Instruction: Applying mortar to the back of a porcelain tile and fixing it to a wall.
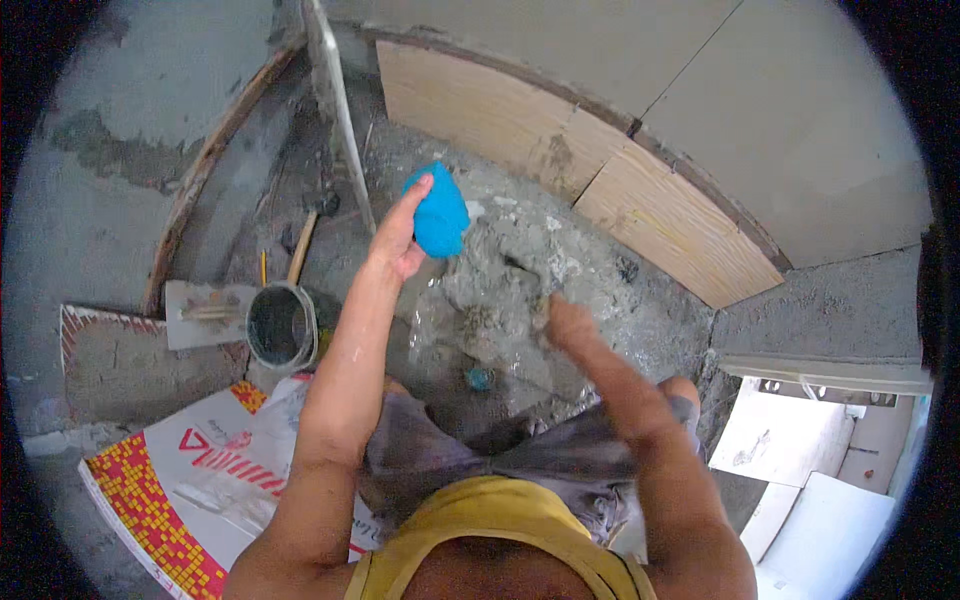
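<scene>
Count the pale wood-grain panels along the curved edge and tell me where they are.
2. The left panel is at top centre, beyond the wet grey mix; the right panel adjoins it, running down to the right. No others show.

The left hand (403,238) grips a blue object (441,212), the right hand (571,326) at wet mortar (503,300).

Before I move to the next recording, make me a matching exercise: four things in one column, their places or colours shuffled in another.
Things:
1. Blue bundle
2. Bucket
3. Right hand
4. Plywood panels

Places or colours:
A. At the wet grey mix
B. Light brown
C. In the left hand
D. Left of the mix, grey

Pairs: 1-C, 2-D, 3-A, 4-B
</scene>
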`<state>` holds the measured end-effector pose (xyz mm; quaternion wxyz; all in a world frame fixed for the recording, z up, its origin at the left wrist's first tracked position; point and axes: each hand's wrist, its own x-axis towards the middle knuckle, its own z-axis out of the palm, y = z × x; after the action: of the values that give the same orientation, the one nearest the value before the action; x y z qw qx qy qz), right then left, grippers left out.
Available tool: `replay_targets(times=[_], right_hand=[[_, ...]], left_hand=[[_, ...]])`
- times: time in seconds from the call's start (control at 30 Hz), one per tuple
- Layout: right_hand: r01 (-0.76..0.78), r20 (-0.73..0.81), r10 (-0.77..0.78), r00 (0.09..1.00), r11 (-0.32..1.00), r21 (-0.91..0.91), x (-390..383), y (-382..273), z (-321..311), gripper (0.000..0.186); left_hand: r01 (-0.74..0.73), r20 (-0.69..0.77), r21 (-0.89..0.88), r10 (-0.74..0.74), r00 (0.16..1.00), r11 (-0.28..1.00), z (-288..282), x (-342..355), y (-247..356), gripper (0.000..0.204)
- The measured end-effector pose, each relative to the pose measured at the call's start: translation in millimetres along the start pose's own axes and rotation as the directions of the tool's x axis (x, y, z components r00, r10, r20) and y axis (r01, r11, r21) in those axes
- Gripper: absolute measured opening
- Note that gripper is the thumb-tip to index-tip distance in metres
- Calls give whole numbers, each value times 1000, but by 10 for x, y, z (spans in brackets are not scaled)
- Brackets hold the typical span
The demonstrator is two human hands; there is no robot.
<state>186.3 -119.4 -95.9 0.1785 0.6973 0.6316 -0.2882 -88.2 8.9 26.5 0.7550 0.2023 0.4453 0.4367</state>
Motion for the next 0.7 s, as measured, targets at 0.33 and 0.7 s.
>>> replay_targets(times=[0.33,0.7], right_hand=[[121,-18,-120,993,990,67,-675,253,-132,49],[129,-118,-93,989,930,345,102,-470,859,52]], left_hand=[[-60,91,-5,60,994,998,37,15,64,60],[21,157,80,-33,987,997,141,-8,-75,67]])
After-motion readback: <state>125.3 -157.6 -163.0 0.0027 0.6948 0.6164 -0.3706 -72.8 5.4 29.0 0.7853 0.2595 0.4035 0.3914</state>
